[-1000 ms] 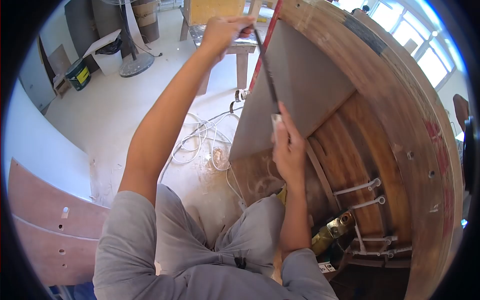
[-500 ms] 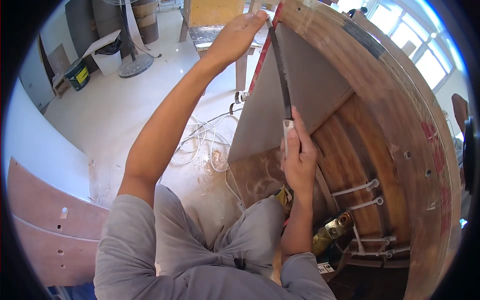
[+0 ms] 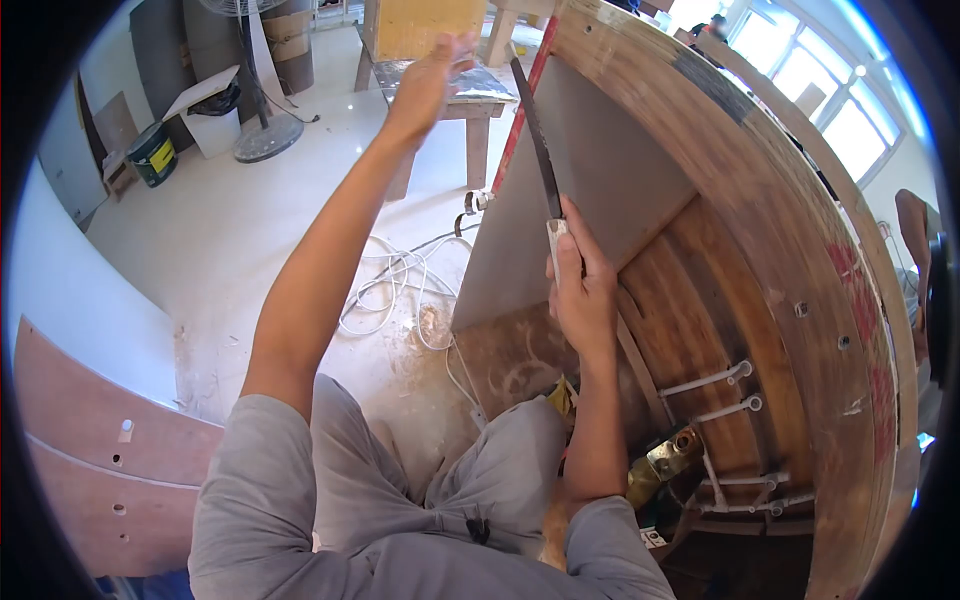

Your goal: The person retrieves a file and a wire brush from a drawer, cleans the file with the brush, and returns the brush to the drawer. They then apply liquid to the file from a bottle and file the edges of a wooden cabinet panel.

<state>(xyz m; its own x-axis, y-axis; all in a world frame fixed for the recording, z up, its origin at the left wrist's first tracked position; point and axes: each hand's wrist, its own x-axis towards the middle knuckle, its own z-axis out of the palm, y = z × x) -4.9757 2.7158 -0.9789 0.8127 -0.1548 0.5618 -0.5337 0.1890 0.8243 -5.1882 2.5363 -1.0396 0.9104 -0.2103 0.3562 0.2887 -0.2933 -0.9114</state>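
Observation:
My right hand is closed on the pale handle of a long dark tool with a narrow blade, in front of a grey triangular panel. The blade points up and away, its far end near the red edge of the panel. Left of that end my left hand is raised with its fingers apart and smeared by motion, nothing visible in it and not touching the blade. Right of the panel curves a large wooden frame.
A low wooden bench stands ahead under a yellow box. White cable lies coiled on the floor. Inside the curved frame are white pipes and a brass-coloured power tool. At the upper left are a fan base and a green bucket.
My left hand has come off the blade's far end and moved left and slightly down. My right hand, with the tool, has shifted right, then back left and up a little.

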